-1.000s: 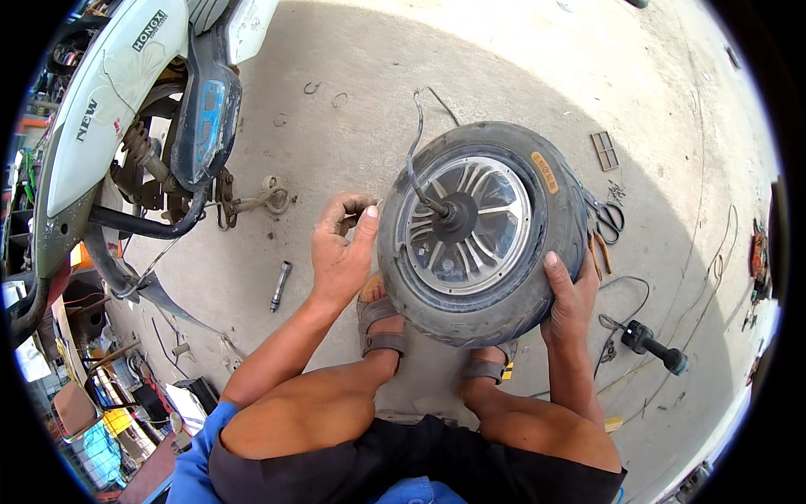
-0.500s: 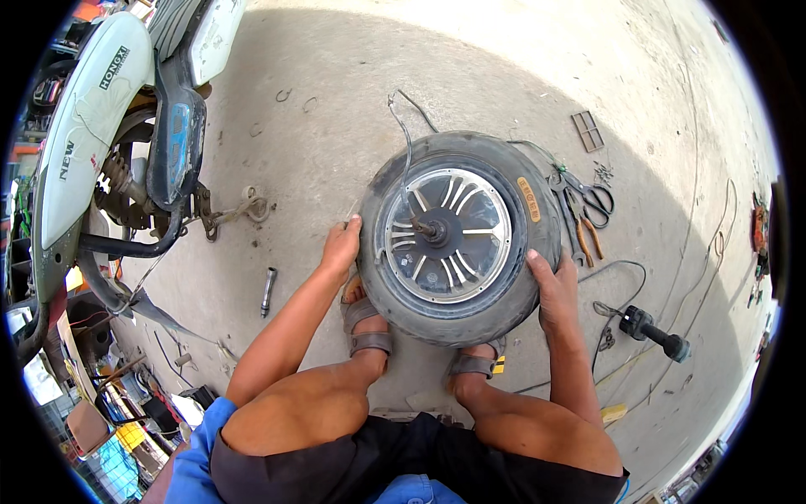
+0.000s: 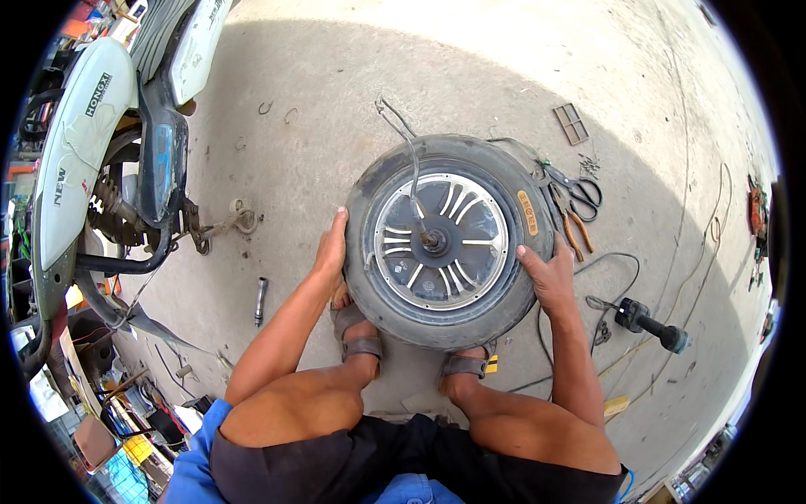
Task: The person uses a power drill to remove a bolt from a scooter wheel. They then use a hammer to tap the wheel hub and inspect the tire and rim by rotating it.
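Between my knees and feet is a hub motor wheel (image 3: 478,290) with a black tyre, its face turned up toward me. A silver-spoked cover surrounds the central axle, and a grey cable (image 3: 415,172) runs from there over the far edge of the tyre. My left hand (image 3: 332,245) grips the tyre's left side, its fingers partly hidden beneath. On the right side my right hand (image 3: 550,273) holds the tyre, thumb on the sidewall and fingers round the outer edge.
Right of the wheel lie scissors (image 3: 579,186), orange-handled pliers (image 3: 578,231), a divided tray (image 3: 571,124) and a black power tool (image 3: 651,326) with its cord. A socket tool (image 3: 261,301) rests at left. A white scooter body (image 3: 88,143) stands far left.
The wheel has tilted flatter and shifted slightly left in the picture, with both hands still on it. Its cable now lies closer across the cover.
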`<control>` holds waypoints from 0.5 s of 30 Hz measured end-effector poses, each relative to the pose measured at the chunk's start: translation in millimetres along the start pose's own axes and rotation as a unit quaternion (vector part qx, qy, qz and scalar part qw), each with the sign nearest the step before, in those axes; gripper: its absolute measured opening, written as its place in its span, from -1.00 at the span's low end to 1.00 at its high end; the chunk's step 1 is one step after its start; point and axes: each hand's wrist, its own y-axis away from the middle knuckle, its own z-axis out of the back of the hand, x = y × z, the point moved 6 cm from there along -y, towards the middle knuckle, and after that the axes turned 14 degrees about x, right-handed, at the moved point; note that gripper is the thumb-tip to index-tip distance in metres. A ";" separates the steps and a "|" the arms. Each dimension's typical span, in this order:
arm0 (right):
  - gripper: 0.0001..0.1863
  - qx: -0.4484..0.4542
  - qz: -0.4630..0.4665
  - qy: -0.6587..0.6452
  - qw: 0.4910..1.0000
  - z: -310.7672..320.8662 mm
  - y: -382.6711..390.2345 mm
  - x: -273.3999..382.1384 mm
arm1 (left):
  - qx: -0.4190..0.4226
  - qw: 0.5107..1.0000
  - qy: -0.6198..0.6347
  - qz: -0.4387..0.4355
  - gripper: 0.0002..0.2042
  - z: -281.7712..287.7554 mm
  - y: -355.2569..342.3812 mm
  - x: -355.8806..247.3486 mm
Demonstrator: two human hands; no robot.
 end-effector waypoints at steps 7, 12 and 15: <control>-0.28 -0.006 -0.087 -0.205 0.975 -0.9 15.3 -54.3 | 0.101 0.992 -0.020 -0.077 -0.16 -10.3 0.1 -23.8; -0.27 -0.031 -0.080 -0.169 0.982 -14.4 11.9 -35.3 | 0.076 0.991 -0.033 -0.108 -0.07 -2.6 20.8 -19.0; -0.28 -0.014 -0.097 -0.164 0.982 -14.7 9.4 -26.8 | 0.073 0.992 -0.009 -0.103 -0.07 4.7 34.3 -30.1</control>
